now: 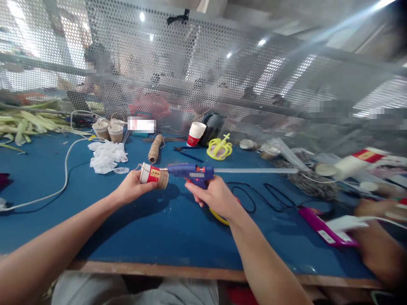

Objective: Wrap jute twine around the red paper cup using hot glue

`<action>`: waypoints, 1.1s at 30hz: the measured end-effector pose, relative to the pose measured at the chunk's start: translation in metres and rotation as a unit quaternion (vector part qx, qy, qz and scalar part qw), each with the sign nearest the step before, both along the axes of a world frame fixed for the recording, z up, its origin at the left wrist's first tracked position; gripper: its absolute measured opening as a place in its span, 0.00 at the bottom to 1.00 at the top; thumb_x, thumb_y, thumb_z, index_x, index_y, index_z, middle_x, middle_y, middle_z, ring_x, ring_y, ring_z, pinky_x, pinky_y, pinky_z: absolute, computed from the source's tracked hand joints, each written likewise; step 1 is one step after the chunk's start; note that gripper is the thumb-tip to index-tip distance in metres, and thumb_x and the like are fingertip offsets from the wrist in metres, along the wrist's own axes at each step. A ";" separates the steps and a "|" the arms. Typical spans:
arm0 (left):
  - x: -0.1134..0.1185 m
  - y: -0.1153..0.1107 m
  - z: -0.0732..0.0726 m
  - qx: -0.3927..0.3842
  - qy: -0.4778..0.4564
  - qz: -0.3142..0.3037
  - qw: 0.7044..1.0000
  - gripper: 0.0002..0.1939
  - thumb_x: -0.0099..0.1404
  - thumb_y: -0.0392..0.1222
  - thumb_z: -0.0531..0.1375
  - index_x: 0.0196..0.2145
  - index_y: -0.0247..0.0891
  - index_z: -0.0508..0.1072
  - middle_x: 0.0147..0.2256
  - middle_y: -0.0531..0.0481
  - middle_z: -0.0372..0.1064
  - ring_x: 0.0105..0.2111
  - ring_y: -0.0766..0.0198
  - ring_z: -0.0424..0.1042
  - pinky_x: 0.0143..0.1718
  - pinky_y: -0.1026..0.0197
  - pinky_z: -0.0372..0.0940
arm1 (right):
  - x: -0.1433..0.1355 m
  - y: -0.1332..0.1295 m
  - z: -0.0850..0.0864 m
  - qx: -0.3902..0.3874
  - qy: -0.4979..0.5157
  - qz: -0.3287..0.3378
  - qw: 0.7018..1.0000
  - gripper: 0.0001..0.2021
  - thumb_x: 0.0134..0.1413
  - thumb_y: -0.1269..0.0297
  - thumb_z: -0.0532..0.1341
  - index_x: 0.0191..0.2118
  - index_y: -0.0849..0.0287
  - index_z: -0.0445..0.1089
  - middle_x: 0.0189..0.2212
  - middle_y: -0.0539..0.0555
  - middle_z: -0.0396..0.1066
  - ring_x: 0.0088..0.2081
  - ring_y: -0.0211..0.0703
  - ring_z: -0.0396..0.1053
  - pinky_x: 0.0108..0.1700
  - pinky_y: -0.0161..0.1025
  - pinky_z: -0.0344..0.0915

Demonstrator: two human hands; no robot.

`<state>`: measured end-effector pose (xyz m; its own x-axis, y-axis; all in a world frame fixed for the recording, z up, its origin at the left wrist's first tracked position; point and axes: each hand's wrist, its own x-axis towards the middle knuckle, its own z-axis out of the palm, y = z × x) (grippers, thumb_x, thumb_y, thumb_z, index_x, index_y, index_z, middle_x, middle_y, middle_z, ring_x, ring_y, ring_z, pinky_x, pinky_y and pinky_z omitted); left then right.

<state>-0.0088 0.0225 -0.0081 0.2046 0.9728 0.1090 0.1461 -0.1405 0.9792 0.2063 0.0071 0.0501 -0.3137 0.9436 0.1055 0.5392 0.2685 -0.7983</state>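
My left hand [135, 185] is wrapped round a red and white paper cup [154, 174], which lies tilted on its side. Brown twine covers the cup's right end, and a loose strand shows at its left end. In my right hand [213, 192] is a blue glue gun [190, 170], with its nozzle pointing left at the upper side of the cup; whether the tip touches is too small to tell. A long clear glue stick [254, 170] sticks out of the gun's back. Behind the cup, a spool of twine [154, 149] lies on the blue table [178, 237].
White crumpled gloves [108, 156] and twine-wrapped cups [116, 130] lie left. Behind are pliers [189, 153], stacked cups [196, 133] and a yellow crown [219, 148]. A purple power strip [327, 228], black cable and another person's hands [380, 245] are right. A mesh screen stands behind.
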 end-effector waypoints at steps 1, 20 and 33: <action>0.000 0.001 -0.001 0.006 0.005 -0.001 1.000 0.13 0.48 0.42 0.61 0.31 0.30 0.74 0.30 0.47 0.74 0.27 0.64 0.70 0.33 0.63 0.64 | -0.001 -0.002 0.000 0.010 -0.018 -0.008 1.000 0.10 0.47 0.60 0.57 0.25 0.62 0.64 0.12 0.47 0.61 0.14 0.32 0.59 0.19 0.31 0.59; 0.000 -0.001 0.001 0.019 0.035 -0.006 0.999 0.17 0.50 0.41 0.60 0.37 0.29 0.73 0.34 0.45 0.74 0.30 0.62 0.71 0.33 0.63 0.65 | -0.003 -0.006 -0.002 0.144 -0.183 0.009 0.973 0.11 0.49 0.61 0.54 0.20 0.59 0.65 0.16 0.50 0.68 0.22 0.40 0.66 0.28 0.34 0.61; -0.001 0.000 -0.001 0.001 0.012 -0.002 1.000 0.16 0.49 0.41 0.61 0.36 0.29 0.73 0.33 0.45 0.74 0.30 0.62 0.71 0.34 0.63 0.65 | -0.002 -0.006 -0.002 0.176 -0.203 0.001 0.963 0.11 0.49 0.62 0.53 0.22 0.59 0.66 0.20 0.51 0.70 0.23 0.40 0.66 0.29 0.34 0.61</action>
<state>-0.0098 0.0226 -0.0087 0.2108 0.9718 0.1060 0.1700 -0.1432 0.9750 0.2046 0.0006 0.0477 -0.3982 0.8714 0.2865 0.7873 0.4850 -0.3807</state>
